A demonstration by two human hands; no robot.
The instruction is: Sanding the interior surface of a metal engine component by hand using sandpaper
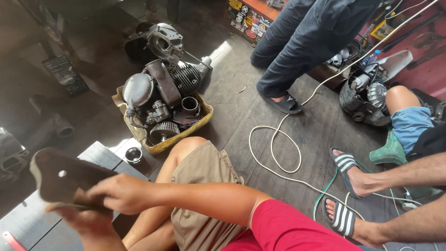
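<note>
Both my hands hold a flat, dark brown plate (60, 179) with a small hole in it, at the lower left. My right hand (121, 193), on an arm in a red sleeve, grips the plate's near edge from above. My left hand (81, 222) supports it from below, partly hidden under the plate. My knee in khaki shorts (200, 167) sits just right of the hands. Beyond the plate stands a yellow tray (204, 118) full of greasy engine parts, including a finned cylinder (186, 78) and a gear (164, 130).
A grey plank bench (32, 218) lies under my hands, a small metal ring (133, 154) beside it. White cable (274, 148) loops over the dark wooden floor. One person stands in dark trousers (292, 42). Another sits at the right, in striped sandals (344, 163), by an engine casing (364, 95).
</note>
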